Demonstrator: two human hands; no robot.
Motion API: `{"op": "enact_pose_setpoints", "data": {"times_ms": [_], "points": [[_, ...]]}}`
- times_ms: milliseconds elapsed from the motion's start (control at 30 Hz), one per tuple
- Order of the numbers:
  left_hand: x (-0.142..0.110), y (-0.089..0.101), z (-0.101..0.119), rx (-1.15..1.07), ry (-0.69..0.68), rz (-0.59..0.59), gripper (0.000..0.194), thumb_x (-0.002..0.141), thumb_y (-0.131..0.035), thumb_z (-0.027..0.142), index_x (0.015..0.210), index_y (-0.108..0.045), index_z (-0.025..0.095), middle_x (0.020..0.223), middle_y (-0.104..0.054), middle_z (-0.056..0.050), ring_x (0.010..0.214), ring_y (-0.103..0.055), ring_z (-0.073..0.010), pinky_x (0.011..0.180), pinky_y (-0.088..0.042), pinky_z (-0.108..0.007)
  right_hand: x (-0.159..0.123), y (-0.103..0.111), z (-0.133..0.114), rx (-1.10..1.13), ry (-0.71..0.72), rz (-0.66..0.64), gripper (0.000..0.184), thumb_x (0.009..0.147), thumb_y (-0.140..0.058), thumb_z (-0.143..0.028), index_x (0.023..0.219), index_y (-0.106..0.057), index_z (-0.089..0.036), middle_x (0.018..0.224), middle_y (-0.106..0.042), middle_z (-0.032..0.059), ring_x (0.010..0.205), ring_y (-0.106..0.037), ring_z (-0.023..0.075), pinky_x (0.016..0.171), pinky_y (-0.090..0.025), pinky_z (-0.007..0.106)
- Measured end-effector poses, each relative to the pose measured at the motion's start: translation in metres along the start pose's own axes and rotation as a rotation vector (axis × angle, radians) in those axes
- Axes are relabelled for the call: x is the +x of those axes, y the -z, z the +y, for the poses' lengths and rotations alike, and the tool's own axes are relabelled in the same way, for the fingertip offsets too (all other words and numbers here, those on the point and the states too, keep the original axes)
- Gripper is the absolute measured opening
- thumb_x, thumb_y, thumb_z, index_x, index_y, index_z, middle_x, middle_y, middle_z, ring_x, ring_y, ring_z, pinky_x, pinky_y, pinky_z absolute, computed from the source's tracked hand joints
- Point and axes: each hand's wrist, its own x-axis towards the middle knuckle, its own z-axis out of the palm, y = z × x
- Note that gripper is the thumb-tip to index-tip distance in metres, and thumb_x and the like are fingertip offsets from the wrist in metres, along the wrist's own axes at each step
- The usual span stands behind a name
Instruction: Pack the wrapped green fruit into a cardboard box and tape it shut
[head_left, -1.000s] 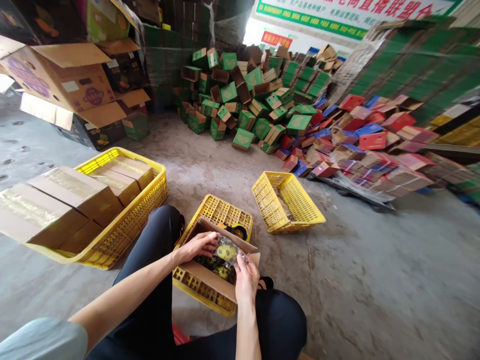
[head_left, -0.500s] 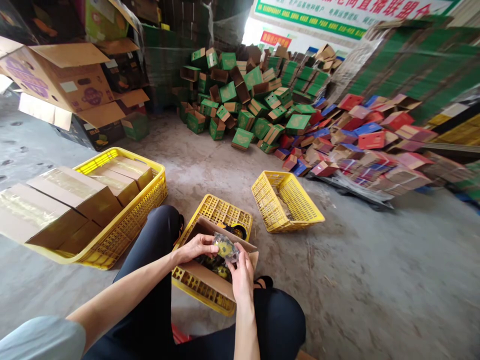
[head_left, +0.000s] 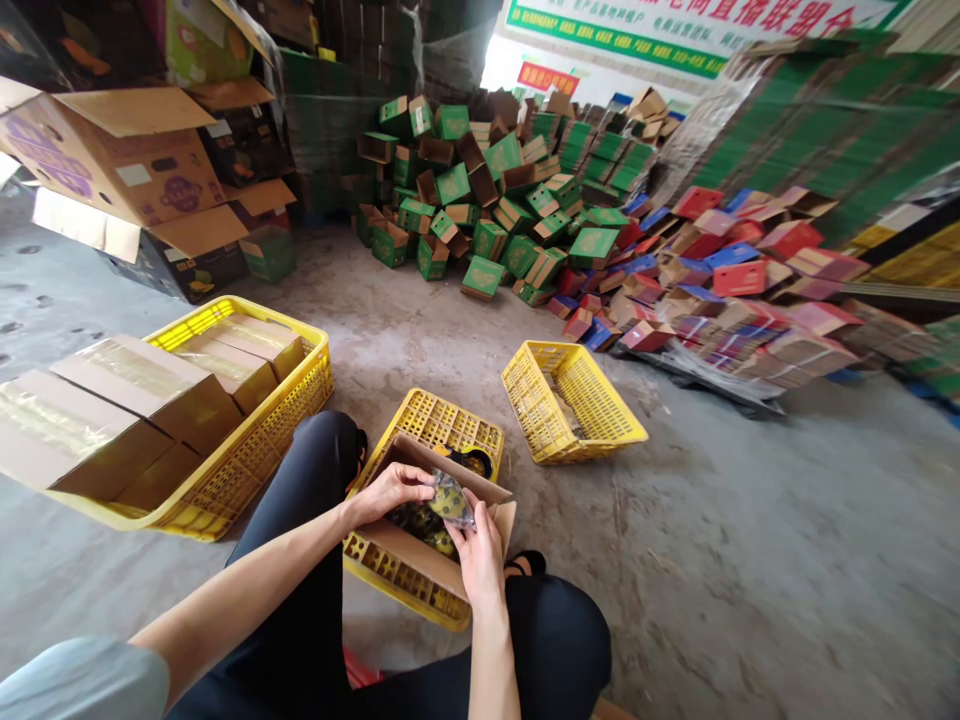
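Both my hands grip one small clear-wrapped packet [head_left: 450,503] with a yellow and dark item inside. My left hand [head_left: 391,490] pinches its left end, and my right hand [head_left: 476,552] holds its lower right side. The packet hangs just above an open cardboard box [head_left: 427,560] that holds more yellow and dark packets. That box rests in a yellow plastic crate [head_left: 439,430] between my knees.
A second yellow crate [head_left: 571,403] lies on the concrete floor ahead. At left, a larger yellow crate [head_left: 247,440] carries taped cardboard boxes. Piles of green [head_left: 480,190] and red-blue cartons [head_left: 720,280] fill the back, with stacked flat cardboard at right.
The packet has come down a little closer to the open box, and my right hand has slid under it. My left hand has barely moved.
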Motion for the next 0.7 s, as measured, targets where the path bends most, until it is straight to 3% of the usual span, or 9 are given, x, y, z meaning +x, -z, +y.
{"op": "enact_pose_setpoints", "data": {"times_ms": [233, 467, 700], "points": [[-0.0015, -0.0010, 0.0053, -0.035, 0.004, -0.004, 0.048, 0.073, -0.091, 0.056, 0.085, -0.079, 0.012, 0.077, -0.071, -0.005, 0.068, -0.060, -0.0141, 0.070, -0.049, -0.026, -0.0055, -0.0035, 0.0009, 0.040, -0.124, -0.109, 0.061, 0.075, -0.088, -0.065, 0.121, -0.077, -0.027, 0.135, -0.074, 0.0094, 0.127, -0.067, 0.0343, 0.099, -0.061, 0.053], [-0.0014, -0.0011, 0.0058, -0.060, 0.013, 0.009, 0.049, 0.073, -0.091, 0.057, 0.085, -0.078, 0.012, 0.077, -0.069, -0.004, 0.066, -0.058, -0.0125, 0.065, -0.047, -0.025, -0.0080, -0.0032, 0.0052, -0.010, -0.132, -0.134, 0.063, 0.063, -0.101, -0.041, 0.120, -0.077, -0.030, 0.122, -0.079, 0.0069, 0.113, -0.073, 0.0313, 0.097, -0.061, 0.053], [-0.0019, -0.0045, 0.0058, -0.108, 0.058, 0.012, 0.053, 0.077, -0.086, 0.063, 0.090, -0.076, 0.012, 0.080, -0.069, -0.004, 0.068, -0.061, -0.0131, 0.069, -0.050, -0.025, -0.0076, -0.0037, 0.0030, -0.030, -0.051, -0.126, 0.070, 0.068, -0.096, -0.044, 0.133, -0.073, -0.029, 0.133, -0.076, 0.0066, 0.129, -0.067, 0.0332, 0.110, -0.053, 0.049]]}}
